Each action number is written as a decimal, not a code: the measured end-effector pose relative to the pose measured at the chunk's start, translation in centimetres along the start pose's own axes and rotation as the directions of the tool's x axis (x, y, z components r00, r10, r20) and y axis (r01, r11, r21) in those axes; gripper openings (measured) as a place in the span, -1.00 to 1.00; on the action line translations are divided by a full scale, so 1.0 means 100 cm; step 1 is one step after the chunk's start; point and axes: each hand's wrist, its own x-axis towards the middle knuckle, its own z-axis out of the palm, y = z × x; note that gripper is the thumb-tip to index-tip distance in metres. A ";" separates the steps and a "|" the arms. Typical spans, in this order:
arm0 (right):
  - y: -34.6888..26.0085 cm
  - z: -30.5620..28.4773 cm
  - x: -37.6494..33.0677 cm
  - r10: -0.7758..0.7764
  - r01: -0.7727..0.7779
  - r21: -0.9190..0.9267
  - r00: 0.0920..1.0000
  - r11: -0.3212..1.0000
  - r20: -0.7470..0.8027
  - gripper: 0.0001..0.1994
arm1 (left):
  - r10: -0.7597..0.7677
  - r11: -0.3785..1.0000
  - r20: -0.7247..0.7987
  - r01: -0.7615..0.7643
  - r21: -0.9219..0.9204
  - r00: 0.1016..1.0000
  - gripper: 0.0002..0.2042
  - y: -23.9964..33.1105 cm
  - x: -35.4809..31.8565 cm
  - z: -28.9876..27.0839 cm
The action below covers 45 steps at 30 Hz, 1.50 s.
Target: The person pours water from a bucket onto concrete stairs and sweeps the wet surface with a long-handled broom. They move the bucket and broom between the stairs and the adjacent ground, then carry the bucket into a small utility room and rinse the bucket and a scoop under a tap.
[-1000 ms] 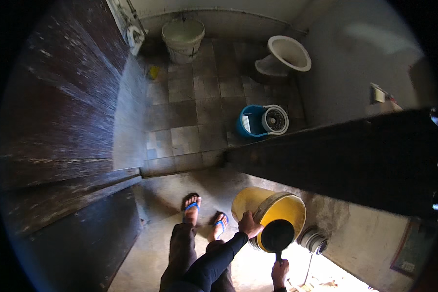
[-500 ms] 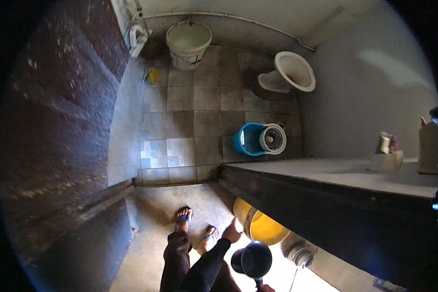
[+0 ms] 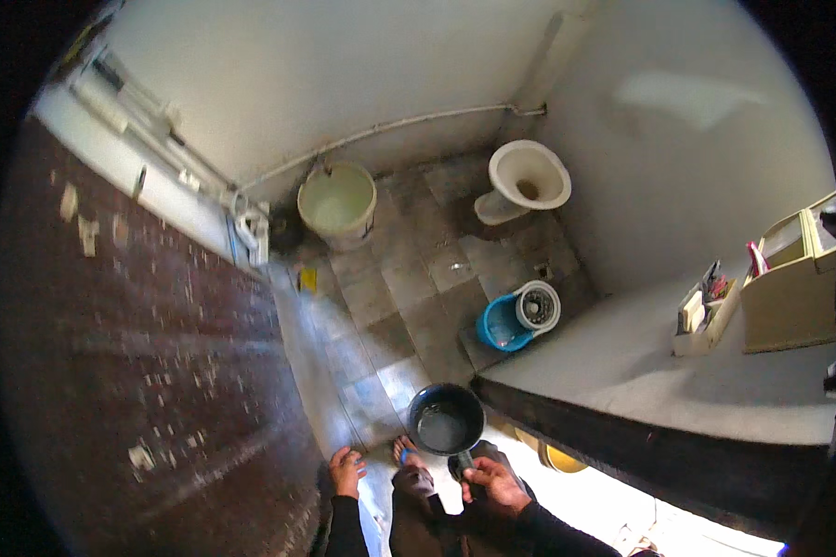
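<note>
My right hand is closed round the short handle of a dark, round dipper. The dipper is held out in front of me with its mouth facing up; a few light glints show inside, but I cannot tell how much liquid it holds. To the left, my left hand is empty with its fingers apart and slightly bent, close to the edge of a worn dark door. My foot in a blue-strapped sandal shows just below the dipper.
On the tiled floor stand a pale bucket of water, a white toilet bowl and a blue mop bucket with a white spin basket. A yellow scrap lies at left. At right, a ledge carries boxes; a yellow container sits below.
The view has turned and come closer to the tiled room. My right hand has brought the dipper up and forward. My left hand has gone from beside the yellow container to the door side.
</note>
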 end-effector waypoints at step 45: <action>-0.426 0.174 0.707 -0.413 0.224 -0.651 0.898 0.725 -0.151 -0.53 | 0.651 -0.129 0.509 -0.579 0.805 0.563 -0.66 0.662 0.608 0.379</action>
